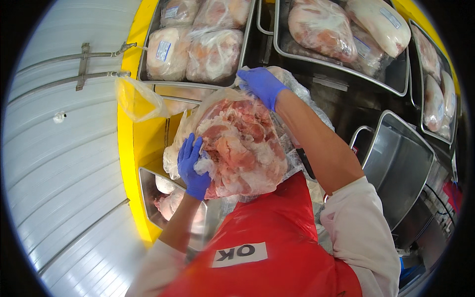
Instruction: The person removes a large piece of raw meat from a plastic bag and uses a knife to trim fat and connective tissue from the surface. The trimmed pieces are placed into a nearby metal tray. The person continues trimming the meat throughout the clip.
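Observation:
A large mass of raw pink meat [237, 148] with pale fat sits in front of my red apron, partly inside a clear plastic bag [173, 153]. My left hand [193, 166], in a blue glove, grips bunched plastic at the left side of the meat, its fingers pointing up along the bag. At the far edge, my blue-gloved right hand [262, 86] is closed on the bag's plastic, with the fingertips partly hidden. More crumpled clear plastic [302, 94] lies beside and under my right forearm.
Metal trays of wrapped meat stand at the far left [242, 54], far middle [346, 76] and far right [438, 131]. Another metal tub [396, 163] tilts at the right. A bin with meat [153, 198] is at lower left, beside a yellow frame [126, 148] and ribbed white wall [69, 173].

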A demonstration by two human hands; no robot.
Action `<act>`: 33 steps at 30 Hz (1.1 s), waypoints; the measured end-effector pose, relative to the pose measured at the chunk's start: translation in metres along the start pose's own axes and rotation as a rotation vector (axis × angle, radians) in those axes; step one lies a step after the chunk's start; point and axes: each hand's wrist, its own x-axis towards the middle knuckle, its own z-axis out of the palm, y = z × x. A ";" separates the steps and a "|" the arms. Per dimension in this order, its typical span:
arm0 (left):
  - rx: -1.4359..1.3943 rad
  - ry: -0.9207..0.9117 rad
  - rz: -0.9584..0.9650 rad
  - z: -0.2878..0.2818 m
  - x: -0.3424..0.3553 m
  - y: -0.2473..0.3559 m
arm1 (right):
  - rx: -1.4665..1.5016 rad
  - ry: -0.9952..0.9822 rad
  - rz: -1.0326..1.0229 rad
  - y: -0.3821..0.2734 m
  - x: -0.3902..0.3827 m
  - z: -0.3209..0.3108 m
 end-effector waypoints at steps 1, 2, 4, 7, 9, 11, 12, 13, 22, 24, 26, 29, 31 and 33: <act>-0.012 0.000 0.004 0.000 0.000 0.000 | -0.055 -0.033 0.040 -0.002 0.010 -0.004; 0.001 -0.003 0.003 0.000 -0.001 -0.001 | -0.113 -0.071 0.080 -0.005 0.016 -0.003; 0.025 -0.010 0.005 0.000 -0.002 -0.002 | -0.050 -0.031 0.191 -0.005 0.022 0.001; 0.014 -0.009 0.011 -0.001 0.000 0.002 | -0.010 0.017 0.275 0.000 0.036 -0.002; 0.023 -0.016 0.015 -0.002 0.001 0.003 | -0.044 0.006 0.227 0.003 0.040 -0.002; 0.024 -0.006 0.018 -0.001 0.001 0.002 | -0.120 -0.047 0.107 0.006 0.042 0.001; 0.020 -0.001 0.021 0.000 0.000 0.001 | -0.497 -0.094 -0.166 0.002 0.040 0.008; 0.017 0.005 0.024 0.001 0.000 0.000 | -0.870 -0.139 -0.444 -0.001 0.039 0.018; 0.025 -0.040 0.026 -0.001 0.000 -0.003 | -0.573 -0.108 -0.097 0.003 0.062 0.011; 0.046 -0.040 0.022 -0.001 0.000 -0.002 | -1.336 -0.192 -0.676 0.001 0.053 0.023; 0.081 -0.047 0.024 0.000 -0.001 -0.002 | -0.837 -0.140 -0.585 0.019 0.041 0.030; 0.064 -0.027 0.081 0.002 -0.002 -0.010 | -0.357 -0.137 -0.276 0.017 0.047 0.004; 0.059 -0.064 0.071 -0.004 0.000 -0.005 | -0.126 -0.016 0.046 0.005 0.047 0.001; 0.044 -0.047 0.051 -0.004 -0.003 -0.007 | -0.155 0.025 0.054 -0.017 0.019 0.031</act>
